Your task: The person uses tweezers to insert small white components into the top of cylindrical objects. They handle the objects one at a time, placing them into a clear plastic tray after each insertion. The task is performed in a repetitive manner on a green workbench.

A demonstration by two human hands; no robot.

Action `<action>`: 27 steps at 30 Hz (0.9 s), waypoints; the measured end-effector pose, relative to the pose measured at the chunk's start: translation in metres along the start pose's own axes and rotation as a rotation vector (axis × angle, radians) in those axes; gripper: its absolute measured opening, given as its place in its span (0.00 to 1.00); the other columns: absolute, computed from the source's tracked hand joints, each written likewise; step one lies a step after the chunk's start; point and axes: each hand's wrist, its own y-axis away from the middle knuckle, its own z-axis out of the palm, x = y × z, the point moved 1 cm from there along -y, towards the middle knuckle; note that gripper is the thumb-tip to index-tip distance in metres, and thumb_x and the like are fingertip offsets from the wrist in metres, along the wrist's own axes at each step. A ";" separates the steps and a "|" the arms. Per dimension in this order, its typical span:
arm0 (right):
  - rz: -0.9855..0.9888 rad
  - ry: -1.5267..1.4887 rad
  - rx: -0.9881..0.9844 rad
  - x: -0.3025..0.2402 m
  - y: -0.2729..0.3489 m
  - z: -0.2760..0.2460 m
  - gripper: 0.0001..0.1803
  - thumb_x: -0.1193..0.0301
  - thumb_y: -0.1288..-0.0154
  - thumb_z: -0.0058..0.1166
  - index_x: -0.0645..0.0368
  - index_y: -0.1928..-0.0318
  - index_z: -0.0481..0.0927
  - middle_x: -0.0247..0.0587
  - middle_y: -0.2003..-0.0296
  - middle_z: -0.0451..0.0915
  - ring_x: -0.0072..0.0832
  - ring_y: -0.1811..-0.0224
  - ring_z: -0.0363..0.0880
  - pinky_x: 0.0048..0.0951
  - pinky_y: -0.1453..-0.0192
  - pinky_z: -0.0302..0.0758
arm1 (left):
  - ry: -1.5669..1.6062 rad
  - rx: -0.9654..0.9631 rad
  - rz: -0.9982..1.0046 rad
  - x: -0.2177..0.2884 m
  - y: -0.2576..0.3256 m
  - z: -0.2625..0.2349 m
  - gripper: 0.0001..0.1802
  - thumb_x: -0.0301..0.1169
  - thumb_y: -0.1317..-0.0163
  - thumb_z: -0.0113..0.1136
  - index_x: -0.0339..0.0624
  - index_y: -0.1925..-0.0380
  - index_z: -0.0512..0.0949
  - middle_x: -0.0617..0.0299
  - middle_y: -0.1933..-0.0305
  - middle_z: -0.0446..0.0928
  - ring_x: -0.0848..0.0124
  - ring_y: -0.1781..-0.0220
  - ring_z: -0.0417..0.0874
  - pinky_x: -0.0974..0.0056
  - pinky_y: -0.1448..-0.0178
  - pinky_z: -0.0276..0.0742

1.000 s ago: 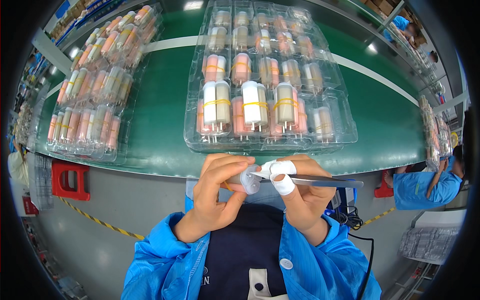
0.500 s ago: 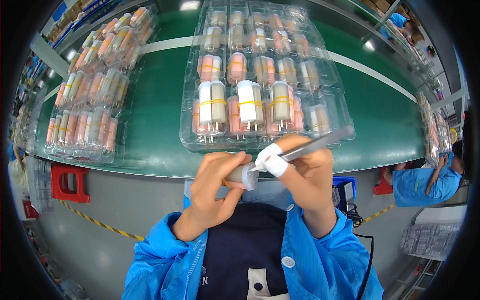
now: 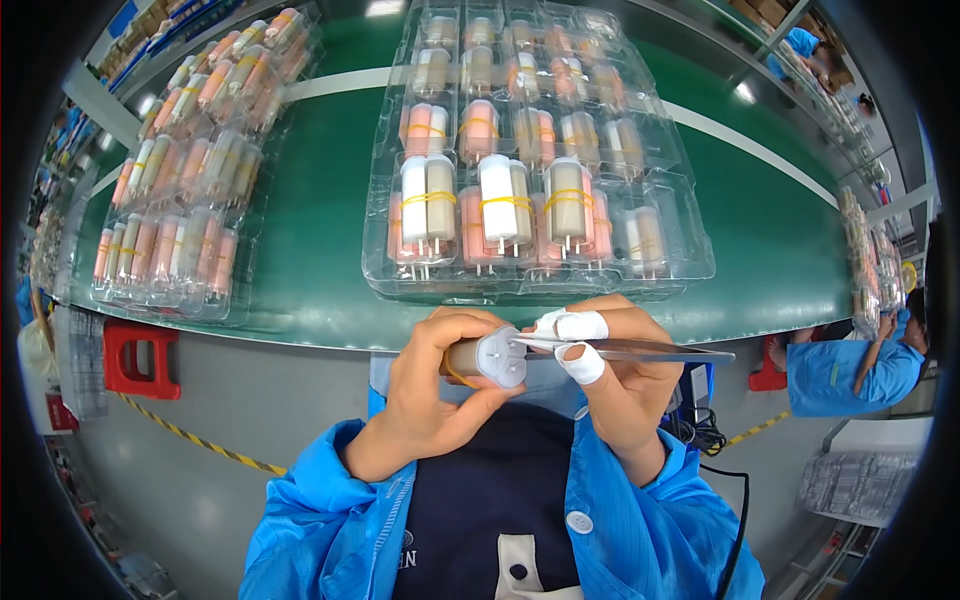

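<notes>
Part-hidden wht ltrs on navy top

Grey floor, yellow-and-black striped tape, red stool, long green worktable

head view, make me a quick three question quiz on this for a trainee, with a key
1. Which hand holds the metal tweezers?
2. True or false: the left hand holds a banded bundle.
3. What colour are the bands round the front cylinder bundles in the middle clear tray: (a) blue, (b) yellow or (c) green?

Key: 1. The right hand; 2. True; 3. (b).
</notes>
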 end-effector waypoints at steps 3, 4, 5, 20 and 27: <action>0.010 -0.004 0.002 0.000 0.000 0.000 0.09 0.80 0.45 0.63 0.66 0.61 0.82 0.47 0.65 0.83 0.29 0.63 0.81 0.27 0.60 0.76 | -0.032 -0.031 0.031 0.001 -0.001 -0.003 0.29 0.20 0.49 0.68 0.34 0.49 0.63 0.44 0.52 0.73 0.61 0.50 0.78 0.60 0.46 0.74; 0.012 -0.002 0.001 0.001 0.001 -0.001 0.09 0.80 0.45 0.63 0.66 0.61 0.82 0.46 0.65 0.83 0.29 0.63 0.81 0.26 0.60 0.76 | -0.051 -0.044 0.044 0.001 -0.002 -0.004 0.29 0.21 0.49 0.67 0.34 0.49 0.63 0.43 0.52 0.73 0.60 0.50 0.78 0.60 0.46 0.74; 0.007 0.004 0.000 0.000 0.001 -0.001 0.09 0.80 0.45 0.63 0.66 0.61 0.82 0.46 0.65 0.83 0.29 0.64 0.81 0.26 0.61 0.76 | -0.066 -0.041 0.066 0.000 -0.002 -0.004 0.28 0.21 0.49 0.67 0.34 0.49 0.63 0.43 0.52 0.73 0.60 0.50 0.78 0.60 0.46 0.75; -0.063 0.072 -0.062 0.002 -0.001 -0.001 0.09 0.81 0.46 0.62 0.66 0.62 0.82 0.47 0.65 0.83 0.30 0.63 0.82 0.27 0.60 0.77 | -0.177 0.010 0.162 0.001 -0.004 -0.006 0.25 0.20 0.51 0.66 0.32 0.53 0.67 0.43 0.56 0.76 0.58 0.54 0.79 0.60 0.50 0.76; -0.061 -0.002 -0.034 0.004 0.002 0.001 0.09 0.81 0.44 0.62 0.67 0.61 0.82 0.48 0.65 0.83 0.30 0.63 0.82 0.27 0.60 0.78 | -0.189 0.015 0.225 0.000 -0.006 -0.007 0.25 0.20 0.53 0.65 0.32 0.53 0.68 0.42 0.57 0.77 0.58 0.55 0.79 0.60 0.51 0.75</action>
